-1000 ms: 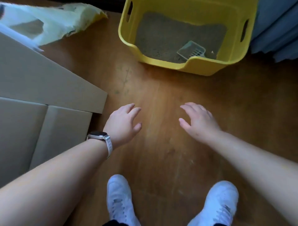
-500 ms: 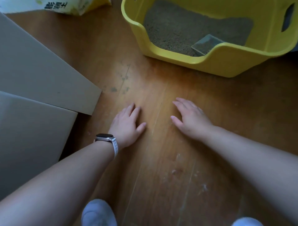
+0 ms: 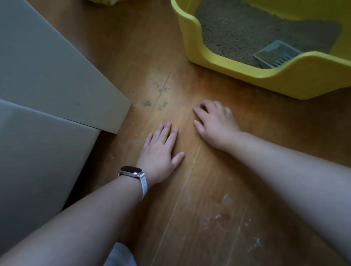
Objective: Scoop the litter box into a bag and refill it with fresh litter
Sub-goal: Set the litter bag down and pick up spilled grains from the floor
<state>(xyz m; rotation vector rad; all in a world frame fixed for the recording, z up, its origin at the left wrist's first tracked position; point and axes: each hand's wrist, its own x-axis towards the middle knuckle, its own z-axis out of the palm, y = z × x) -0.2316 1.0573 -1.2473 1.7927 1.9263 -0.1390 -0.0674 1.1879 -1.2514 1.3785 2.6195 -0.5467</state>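
Observation:
A yellow litter box (image 3: 296,79) stands on the wooden floor at the upper right, holding grey-brown litter (image 3: 247,32). A grey-green slotted scoop (image 3: 275,55) lies in the litter by the box's near wall, with some litter in it. My left hand (image 3: 161,151), with a white-strapped watch on its wrist, lies flat on the floor with straight fingers. My right hand (image 3: 214,121) rests on the floor just to its right, fingers slightly bent, holding nothing. Both hands are in front of the box and apart from it.
Flat cardboard boxes (image 3: 47,79) fill the left side, their corner close to my left hand. A scrap of a yellow bag (image 3: 102,1) shows at the top edge. Dusty specks and smudges mark the floor (image 3: 209,208). A white shoe tip (image 3: 119,254) shows at the bottom.
The view has dropped lower and closer to the floor. Both hands came down from hovering onto the floor, and the litter box has shifted to the upper right of the view.

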